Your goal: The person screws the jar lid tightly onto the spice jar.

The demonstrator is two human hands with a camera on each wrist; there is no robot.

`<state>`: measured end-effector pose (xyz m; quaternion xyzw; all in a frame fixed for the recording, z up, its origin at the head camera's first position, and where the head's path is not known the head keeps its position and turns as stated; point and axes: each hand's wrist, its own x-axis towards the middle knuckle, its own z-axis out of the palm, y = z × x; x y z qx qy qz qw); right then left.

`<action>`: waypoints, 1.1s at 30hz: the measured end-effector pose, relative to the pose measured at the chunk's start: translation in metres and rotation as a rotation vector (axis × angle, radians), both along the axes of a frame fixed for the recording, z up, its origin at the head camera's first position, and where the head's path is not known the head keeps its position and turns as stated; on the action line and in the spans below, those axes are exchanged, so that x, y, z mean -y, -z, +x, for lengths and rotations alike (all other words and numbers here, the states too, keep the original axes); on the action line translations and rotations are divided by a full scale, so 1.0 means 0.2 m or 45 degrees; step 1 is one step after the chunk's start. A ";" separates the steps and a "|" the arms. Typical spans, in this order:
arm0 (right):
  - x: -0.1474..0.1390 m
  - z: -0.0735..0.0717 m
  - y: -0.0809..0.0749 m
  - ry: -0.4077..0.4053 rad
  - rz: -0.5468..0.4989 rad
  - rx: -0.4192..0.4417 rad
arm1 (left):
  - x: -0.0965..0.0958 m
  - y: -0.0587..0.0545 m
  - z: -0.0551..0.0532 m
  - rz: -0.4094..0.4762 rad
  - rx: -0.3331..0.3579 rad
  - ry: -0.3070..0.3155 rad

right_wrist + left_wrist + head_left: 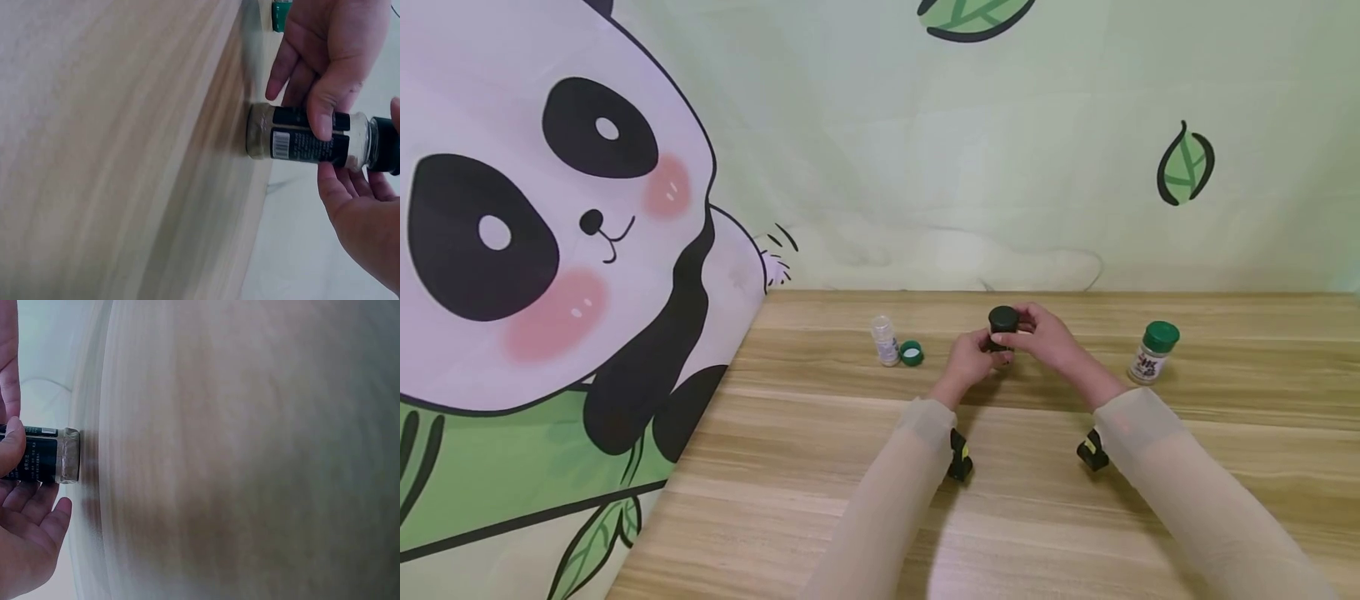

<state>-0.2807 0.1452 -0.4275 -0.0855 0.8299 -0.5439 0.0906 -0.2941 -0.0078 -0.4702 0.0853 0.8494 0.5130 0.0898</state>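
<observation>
Between both hands stands a spice jar (1003,319) with a black cap, roughly upright. A dark label with a barcode shows on its glass in the right wrist view, with tan contents near the base (259,131). My left hand (972,360) grips the label part, its thumb (322,119) lying across the front. From the other side, my right hand (1051,340) holds the jar at its upper end, fingers behind the glass and neck, thumb by the black cap (382,145). The jar's base (70,455) is close over the tabletop.
Left of the hands is a clear jar (886,342) without a cap, beside a green cap (912,353). A green-capped spice jar (1150,353) stands to the right on the wooden table (820,467). Behind hangs a panda-print cloth (880,167).
</observation>
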 end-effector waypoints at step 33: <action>-0.08 -0.06 -0.07 -0.293 0.042 0.080 | 0.00 0.00 0.01 0.020 -0.004 -0.019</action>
